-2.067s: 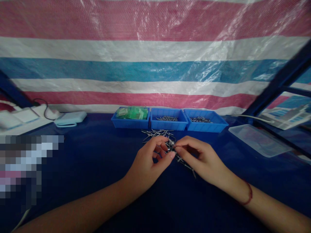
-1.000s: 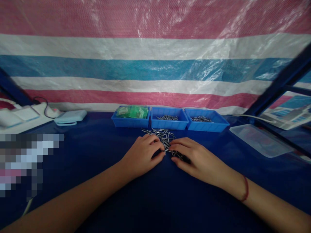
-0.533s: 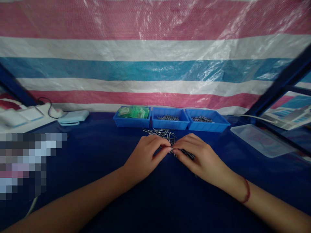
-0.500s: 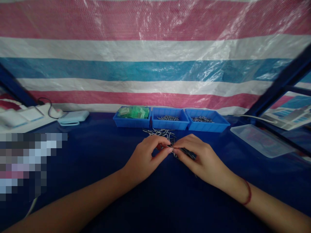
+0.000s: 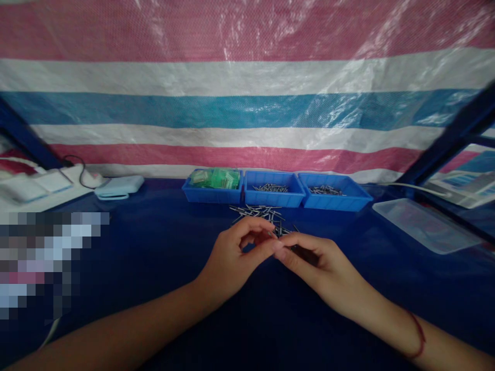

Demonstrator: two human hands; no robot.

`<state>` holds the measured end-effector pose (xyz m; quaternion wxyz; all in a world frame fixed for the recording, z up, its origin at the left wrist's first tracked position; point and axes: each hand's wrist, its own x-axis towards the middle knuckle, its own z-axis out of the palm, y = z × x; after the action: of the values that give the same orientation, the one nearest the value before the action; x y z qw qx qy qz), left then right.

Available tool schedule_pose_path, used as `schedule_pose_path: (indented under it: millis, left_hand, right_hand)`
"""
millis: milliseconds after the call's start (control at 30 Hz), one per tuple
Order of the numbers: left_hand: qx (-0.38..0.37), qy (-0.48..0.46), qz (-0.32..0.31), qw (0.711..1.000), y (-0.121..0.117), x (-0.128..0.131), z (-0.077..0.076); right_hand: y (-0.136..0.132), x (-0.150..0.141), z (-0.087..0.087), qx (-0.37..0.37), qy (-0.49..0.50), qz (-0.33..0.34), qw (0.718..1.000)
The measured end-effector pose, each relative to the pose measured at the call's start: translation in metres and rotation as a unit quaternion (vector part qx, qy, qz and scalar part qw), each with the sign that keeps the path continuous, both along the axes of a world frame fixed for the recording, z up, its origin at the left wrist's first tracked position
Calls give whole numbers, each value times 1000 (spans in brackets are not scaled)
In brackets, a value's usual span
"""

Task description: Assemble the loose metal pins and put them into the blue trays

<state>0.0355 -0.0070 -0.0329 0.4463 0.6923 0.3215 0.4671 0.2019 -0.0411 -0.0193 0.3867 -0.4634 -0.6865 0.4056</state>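
My left hand [image 5: 237, 252] is closed in a pinch, with a thin metal bit that looks like a blind rivet [image 5: 272, 235] at its fingertips. Touching those fingertips, my right hand [image 5: 320, 260] is also pinched; whatever lies between its thumb and index finger is too small and hidden to make out. Just beyond both hands is a loose pile of blind rivets [image 5: 257, 212], silver and dark, on the blue table [image 5: 162, 232]. My fingers cover part of that pile.
Behind the pile stand three blue bins: a left bin [image 5: 212, 196] with green-tinted plastic packets, a middle bin [image 5: 274, 199] and a right bin [image 5: 336, 203] with metal pieces. A clear plastic lid [image 5: 425, 226] lies right. A light-blue case [image 5: 119, 186] and a white power strip [image 5: 50, 188] are left.
My right hand has turned and shifted slightly right and down, its fingertips now against my left thumb. The dark thin pieces under its fingers no longer show clearly. The view has shifted slightly.
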Motion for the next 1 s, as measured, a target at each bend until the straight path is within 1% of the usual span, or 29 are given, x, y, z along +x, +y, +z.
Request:
schedule_pose_path:
  millis: [67,133,367,700,833,1000]
  left_hand:
    - [-8,-1,-7,1000,0,0,0]
    - [1,8,-5,1000,-1,-1,0]
    - [29,13,-2,999,-1,-1,1]
    - [58,45,12,997,0,-1,-1]
    - [60,59,9,996,0,-2,-2]
    - [79,47,6,996,-1,-2,-1]
  right_hand:
    - [0,0,0,-23,16,14,1000]
    - [1,-1,0,-31,27,24,999]
    - [1,-1,1,-22,31,34,999]
    - [0,-1,-1,-38,45,38,998]
    - [1,-1,-2,-43,47,15,998]
    - [3,1,-5,-30,76,-42,996]
